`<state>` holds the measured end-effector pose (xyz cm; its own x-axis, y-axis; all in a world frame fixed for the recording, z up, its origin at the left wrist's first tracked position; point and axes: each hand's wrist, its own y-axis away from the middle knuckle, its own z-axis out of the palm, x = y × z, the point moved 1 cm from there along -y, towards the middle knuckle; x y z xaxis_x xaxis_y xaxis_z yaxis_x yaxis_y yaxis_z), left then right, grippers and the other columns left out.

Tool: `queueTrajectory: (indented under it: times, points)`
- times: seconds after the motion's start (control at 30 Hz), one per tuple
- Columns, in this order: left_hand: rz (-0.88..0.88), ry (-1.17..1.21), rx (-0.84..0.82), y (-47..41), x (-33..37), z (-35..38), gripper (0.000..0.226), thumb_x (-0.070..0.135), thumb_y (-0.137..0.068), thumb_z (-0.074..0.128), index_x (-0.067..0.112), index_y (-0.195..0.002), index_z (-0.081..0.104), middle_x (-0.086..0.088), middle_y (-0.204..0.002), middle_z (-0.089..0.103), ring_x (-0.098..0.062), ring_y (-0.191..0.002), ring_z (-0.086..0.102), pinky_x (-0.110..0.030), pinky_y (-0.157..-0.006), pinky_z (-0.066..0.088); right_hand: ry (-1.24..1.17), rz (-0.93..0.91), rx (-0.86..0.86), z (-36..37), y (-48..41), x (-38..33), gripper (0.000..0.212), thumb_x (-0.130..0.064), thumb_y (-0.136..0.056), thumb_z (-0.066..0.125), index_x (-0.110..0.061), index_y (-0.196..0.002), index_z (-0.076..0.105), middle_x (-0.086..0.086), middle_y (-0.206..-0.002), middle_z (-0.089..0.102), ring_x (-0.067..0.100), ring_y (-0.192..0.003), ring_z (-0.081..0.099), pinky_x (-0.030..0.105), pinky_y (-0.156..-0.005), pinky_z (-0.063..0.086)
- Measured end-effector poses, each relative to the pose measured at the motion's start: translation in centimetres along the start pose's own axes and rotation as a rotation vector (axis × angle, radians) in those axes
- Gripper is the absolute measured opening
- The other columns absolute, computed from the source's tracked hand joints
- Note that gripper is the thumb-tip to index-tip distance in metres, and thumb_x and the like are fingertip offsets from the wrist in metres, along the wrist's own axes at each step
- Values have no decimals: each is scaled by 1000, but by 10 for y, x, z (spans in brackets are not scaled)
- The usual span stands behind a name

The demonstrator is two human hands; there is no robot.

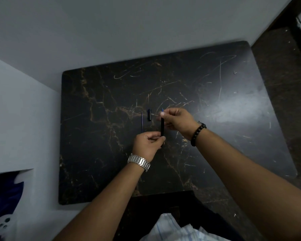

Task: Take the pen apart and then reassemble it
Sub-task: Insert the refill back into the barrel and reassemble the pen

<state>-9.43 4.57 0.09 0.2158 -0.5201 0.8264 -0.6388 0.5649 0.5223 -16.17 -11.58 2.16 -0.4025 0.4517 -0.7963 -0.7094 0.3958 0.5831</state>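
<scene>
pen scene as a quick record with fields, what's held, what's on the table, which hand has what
surface: dark marble-pattern table
pen barrel: black, held above the table between both hands
left hand: pinches the barrel's near end
right hand: grips the barrel's far end, where a thin blue tip shows
cap: black, lying on the table, untouched
refill: thin rod lying left of the cap, apart from it
wrists: metal watch on left, bead bracelet on right
stage: pen apart

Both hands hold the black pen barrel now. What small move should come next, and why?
Probably the right hand should pull or unscrew the tip end off the barrel while the left hand steadies it. The cap and a thin refill already lie on the table.
</scene>
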Motion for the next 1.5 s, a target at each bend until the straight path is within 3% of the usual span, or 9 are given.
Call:
queueTrajectory:
  times: [0.1,0.27,0.6,0.67,0.77,0.93,1.07,1.3,1.5]
  points:
    - [-16,8,65,-4,-3,-4,18,7,-80,81,13,-96,76,9,-64,75,-5,-64,73,-22,-60,60,-156,86,128,2,-15,9,29,-38,-99,56,-12,-101,70,1,-81,76,18,-76,71,33,-71,61]
    - [-65,9,147,0,-18,-15,22,6,-79,81,5,-101,75,-2,-74,75,-17,-70,75,-31,-65,63,540,8,476,17,-61,13,15,-27,-90,71,-25,-80,60,-4,-84,66,11,-75,63,33,-75,58]
    - [-55,7,215,10,-27,-42,22,12,-75,84,30,-79,73,0,-72,78,-22,-72,77,-34,-64,63,1157,-106,271,56,-91,4,28,-23,-96,61,-6,-118,65,17,-117,68,30,-104,67,36,-84,55]
    - [-46,27,214,10,-25,-43,22,11,-75,84,31,-78,73,2,-72,78,-23,-73,77,-33,-64,64,1026,-16,290,50,-86,0,27,-20,-95,62,-6,-118,67,15,-117,69,29,-104,68,35,-85,57]
    - [-33,71,193,9,-20,-40,26,6,-77,82,31,-78,73,4,-68,77,-23,-72,77,-28,-61,62,313,124,276,37,-64,-7,20,-14,-95,66,-4,-113,68,12,-107,69,27,-100,69,39,-81,62]
    - [-31,107,95,9,-14,-24,25,3,-81,78,28,-84,75,5,-67,75,-18,-68,74,-28,-58,60,-390,87,100,26,-19,-17,8,-10,-103,49,-11,-96,54,14,-82,67,19,-60,71,34,-60,64]
    - [-15,74,54,7,-13,-18,17,6,-81,78,12,-97,77,5,-68,74,-13,-65,72,-27,-58,59,-411,14,99,17,-8,-24,9,-13,-104,48,-14,-96,53,13,-87,66,22,-61,73,34,-56,62]
    - [8,30,59,5,-8,-16,25,7,-79,80,29,-88,74,5,-63,74,-13,-63,73,-26,-57,60,-166,-35,127,7,-6,-31,4,-15,-102,52,-15,-105,55,19,-103,68,41,-92,74,45,-70,63]
    - [28,-9,62,5,-9,-15,21,8,-79,81,12,-100,77,0,-66,75,-15,-63,74,-28,-59,60,269,-82,93,8,-1,-35,5,-13,-98,59,-17,-102,60,18,-105,72,29,-89,75,42,-73,65]
